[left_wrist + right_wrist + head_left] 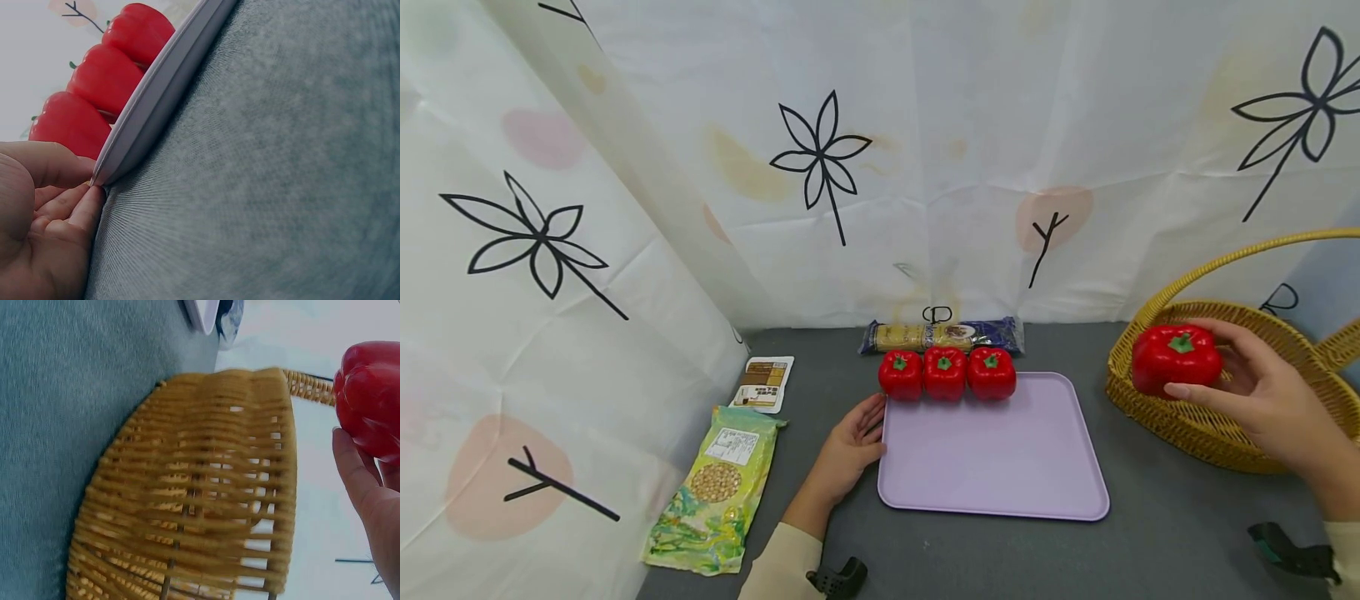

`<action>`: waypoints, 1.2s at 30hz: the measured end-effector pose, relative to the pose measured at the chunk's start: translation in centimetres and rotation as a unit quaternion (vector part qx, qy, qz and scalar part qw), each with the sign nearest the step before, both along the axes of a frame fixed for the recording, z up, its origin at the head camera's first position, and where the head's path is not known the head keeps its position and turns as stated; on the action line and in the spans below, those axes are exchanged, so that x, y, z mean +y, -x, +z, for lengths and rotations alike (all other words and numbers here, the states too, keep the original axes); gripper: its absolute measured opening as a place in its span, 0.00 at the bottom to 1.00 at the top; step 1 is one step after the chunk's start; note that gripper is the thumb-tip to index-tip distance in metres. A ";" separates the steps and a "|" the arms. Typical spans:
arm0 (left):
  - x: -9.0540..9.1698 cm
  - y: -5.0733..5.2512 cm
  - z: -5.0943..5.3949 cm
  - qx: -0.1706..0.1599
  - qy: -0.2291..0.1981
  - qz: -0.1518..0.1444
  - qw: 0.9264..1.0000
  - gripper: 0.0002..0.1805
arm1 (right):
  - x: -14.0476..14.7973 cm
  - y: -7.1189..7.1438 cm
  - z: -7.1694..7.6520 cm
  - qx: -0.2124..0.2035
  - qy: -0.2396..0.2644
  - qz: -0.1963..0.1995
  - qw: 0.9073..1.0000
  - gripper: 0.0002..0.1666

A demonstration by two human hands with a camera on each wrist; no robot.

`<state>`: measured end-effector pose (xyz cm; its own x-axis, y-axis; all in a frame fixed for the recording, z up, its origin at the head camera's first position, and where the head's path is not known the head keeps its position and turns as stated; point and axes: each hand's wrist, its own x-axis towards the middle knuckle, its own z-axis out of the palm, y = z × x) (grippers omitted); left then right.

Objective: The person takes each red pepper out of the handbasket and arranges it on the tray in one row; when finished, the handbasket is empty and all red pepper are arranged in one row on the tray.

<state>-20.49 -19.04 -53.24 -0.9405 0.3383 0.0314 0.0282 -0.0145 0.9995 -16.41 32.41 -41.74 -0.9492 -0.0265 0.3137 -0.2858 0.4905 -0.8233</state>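
Observation:
Three red bell peppers stand in a row along the back rim of a lilac tray. My left hand is at the tray's left edge, thumb and fingers pinching the rim, as the left wrist view shows. A fourth red bell pepper is gripped by my right hand, thumb in front and fingers behind. It is held up over the left side of a yellow wicker basket. From the right wrist, the pepper appears above the basket's woven wall.
Behind the peppers lies a pack of noodles against the patterned curtain. Left of the tray are a green-yellow bag of beans or grain and a small brown-white packet. The basket's tall handle arches over it.

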 end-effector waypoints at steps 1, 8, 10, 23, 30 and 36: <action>0.0 0.0 0.0 0.000 0.001 0.000 1.000 0.45 | -0.2 0.0 0.0 0.002 0.003 0.008 1.000 0.51; 0.0 0.0 0.1 -0.002 0.005 0.002 1.000 0.45 | -1.9 0.4 -0.5 0.011 0.021 0.072 0.997 0.51; 0.0 0.0 0.1 -0.003 0.007 0.003 1.000 0.45 | -2.4 0.4 -0.8 0.009 0.028 0.091 0.995 0.50; 0.0 -0.1 0.1 0.000 0.008 0.003 1.000 0.44 | -5.9 1.4 -2.7 -0.027 0.018 0.145 0.989 0.50; 0.0 -0.1 0.1 0.000 0.008 0.003 1.000 0.45 | -7.3 2.5 -4.2 -0.065 0.017 0.160 0.985 0.48; 0.0 0.0 0.0 0.001 0.007 0.002 1.000 0.44 | -8.1 3.6 -5.1 -0.091 -0.011 0.155 0.984 0.49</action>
